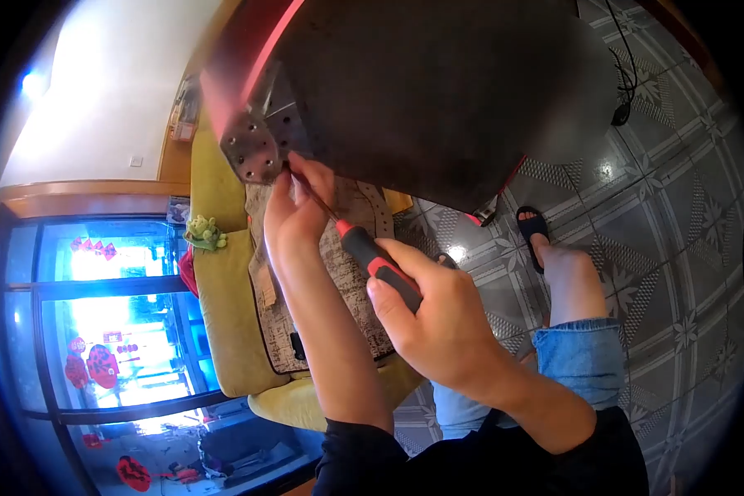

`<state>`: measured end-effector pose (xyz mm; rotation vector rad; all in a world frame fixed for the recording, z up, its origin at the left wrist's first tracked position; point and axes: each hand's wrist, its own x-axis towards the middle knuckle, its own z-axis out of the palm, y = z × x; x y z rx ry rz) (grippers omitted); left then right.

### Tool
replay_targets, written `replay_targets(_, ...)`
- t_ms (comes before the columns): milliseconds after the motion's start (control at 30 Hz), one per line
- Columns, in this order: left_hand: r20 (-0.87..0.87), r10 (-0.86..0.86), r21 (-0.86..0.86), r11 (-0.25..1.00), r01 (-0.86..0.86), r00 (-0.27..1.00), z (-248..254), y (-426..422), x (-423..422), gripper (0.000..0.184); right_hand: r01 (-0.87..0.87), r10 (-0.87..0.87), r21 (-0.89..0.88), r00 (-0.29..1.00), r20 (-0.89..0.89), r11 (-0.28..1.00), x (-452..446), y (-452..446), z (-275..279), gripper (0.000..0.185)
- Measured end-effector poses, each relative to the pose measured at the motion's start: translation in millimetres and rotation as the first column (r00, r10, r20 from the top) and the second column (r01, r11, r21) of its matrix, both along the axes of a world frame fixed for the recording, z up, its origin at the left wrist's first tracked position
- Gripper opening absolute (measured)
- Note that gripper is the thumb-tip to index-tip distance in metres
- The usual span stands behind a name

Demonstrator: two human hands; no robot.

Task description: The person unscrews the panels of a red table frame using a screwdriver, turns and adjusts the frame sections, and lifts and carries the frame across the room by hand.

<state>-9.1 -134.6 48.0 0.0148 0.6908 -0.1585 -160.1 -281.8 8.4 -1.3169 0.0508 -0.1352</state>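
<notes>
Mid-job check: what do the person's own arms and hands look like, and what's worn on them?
The left hand and right hand are both bare, without gloves. Plain black sleeves end near the elbows, leaving the forearms uncovered. No watch, bracelet or cable shows on either.

The screwdriver (357, 242) sits in the right hand (438, 318), its tip end by the left hand (299, 213) at the bracket (252, 150); the panel (438, 91) is above it. Left of the screwdriver is the sofa (226, 326) bearing a plush toy (205, 234), then windows (128, 318); right, the floor (636, 219).
</notes>
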Motion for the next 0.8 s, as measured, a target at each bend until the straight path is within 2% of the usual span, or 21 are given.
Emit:
replay_targets(33,-0.004,-0.004,0.006,1.0,0.004,1.0,-0.1,-0.4,-0.9,0.012,-0.137,0.152,0.222,0.987,-0.052,0.965,4.3,-4.5,-1.9,0.028)
replay_targets(67,-0.024,-0.009,-0.046,0.999,0.008,1.0,-0.6,-0.1,-1.2,0.012,-0.25,0.307,0.435,0.949,-0.064,0.865,10.0,-10.3,-4.2,0.03)
replay_targets(100,-0.043,-0.014,-0.1,0.995,0.01,0.999,-1.1,0.8,-1.6,0.012,-0.316,0.522,0.656,0.841,-0.142,0.686,15.2,-29.5,3.2,0.029)
replay_targets(133,-0.043,-0.017,-0.1,0.995,0.013,0.999,-3.2,2.6,-1.8,0.012,-0.313,0.52,0.656,0.842,-0.142,0.687,15.5,-30.5,1.7,0.029)
replay_targets(200,0.048,-0.03,0.029,0.999,0.029,0.998,-9.1,5.1,-0.7,0.013,-0.22,0.611,0.901,0.789,-0.06,0.373,16.1,-30.9,-2.7,0.028)
replay_targets(233,0.044,-0.034,0.029,0.999,0.033,0.998,-11.3,5.8,0.5,0.013,-0.155,0.619,0.934,0.781,-0.083,0.32,12.8,-28.5,-1.5,0.027)
replay_targets(267,0.071,-0.045,0.144,0.989,0.035,0.996,-13.2,7.2,1.7,0.014,-0.151,0.616,0.935,0.783,-0.084,0.32,12.2,-26.7,-1.3,0.027)
replay_targets(300,0.097,-0.058,0.259,0.965,0.031,0.994,-14.1,8.6,2.2,0.014,-0.199,0.593,0.893,0.8,-0.09,0.404,12.1,-24.5,-1.5,0.027)
replay_targets(333,0.095,-0.059,0.262,0.964,0.032,0.994,-14.5,10.7,2.5,0.014,-0.243,0.569,0.84,0.817,-0.092,0.485,12.2,-21.2,-1.5,0.027)
replay_targets(367,0.121,-0.081,0.32,0.947,0.038,0.989,-15.1,12.1,3.4,0.015,-0.258,0.416,0.638,0.903,-0.108,0.726,11.4,-14.6,-2.5,0.027)
replay_targets(400,0.144,-0.106,0.376,0.926,0.045,0.984,-16.7,12.9,4.5,0.017,-0.254,0.413,0.639,0.904,-0.109,0.726,9.3,-11.7,-1.6,0.027)
replay_targets(433,0.138,-0.107,0.376,0.925,0.048,0.985,-19.6,13.5,5.5,0.017,-0.191,0.212,0.275,0.976,-0.049,0.942,6.4,-9.2,-1.1,0.029)
replay_targets(467,0.168,-0.085,0.378,0.926,0.016,0.982,-22.3,13.9,7.6,0.015,-0.035,0.046,-0.122,0.995,0.092,0.992,3.6,-6.7,-0.4,0.031)
replay_targets(500,0.199,-0.062,0.379,0.925,-0.018,0.978,-21.6,11.2,7.3,0.014,0.062,-0.023,-0.231,0.986,0.167,0.971,1.6,-3.5,0.5,0.035)
replay_targets(533,0.197,-0.059,0.38,0.925,-0.02,0.979,-20.6,8.9,5.2,0.014,0.059,-0.021,-0.231,0.986,0.165,0.971,-1.8,-2.7,3.5,0.035)
replay_targets(600,0.168,0.03,0.323,0.943,-0.084,0.985,-18.9,2.6,2.2,0.011,0.124,-0.017,-0.544,0.98,0.196,0.83,-8.0,-3.3,11.2,0.039)
replay_targets(667,0.153,0.084,0.298,0.946,-0.127,0.985,-19.6,3.0,4.1,0.011,0.137,-0.018,-0.593,0.979,0.203,0.794,-10.2,-0.2,15.3,0.038)
replay_targets(733,0.135,0.139,0.275,0.946,-0.172,0.981,-18.3,1.0,3.9,0.012,0.194,-0.009,-0.744,0.97,0.245,0.64,-11.1,-0.7,21.6,0.039)
replay_targets(767,0.109,0.146,0.26,0.951,-0.17,0.983,-16.4,1.2,3.3,0.012,0.192,-0.01,-0.743,0.97,0.242,0.641,-9.9,0.2,22.3,0.039)
replay_targets(800,0.081,0.153,0.246,0.955,-0.168,0.985,-15.3,1.0,1.9,0.011,0.258,-0.025,-0.774,0.954,0.299,0.578,-7.8,0.5,22.7,0.04)
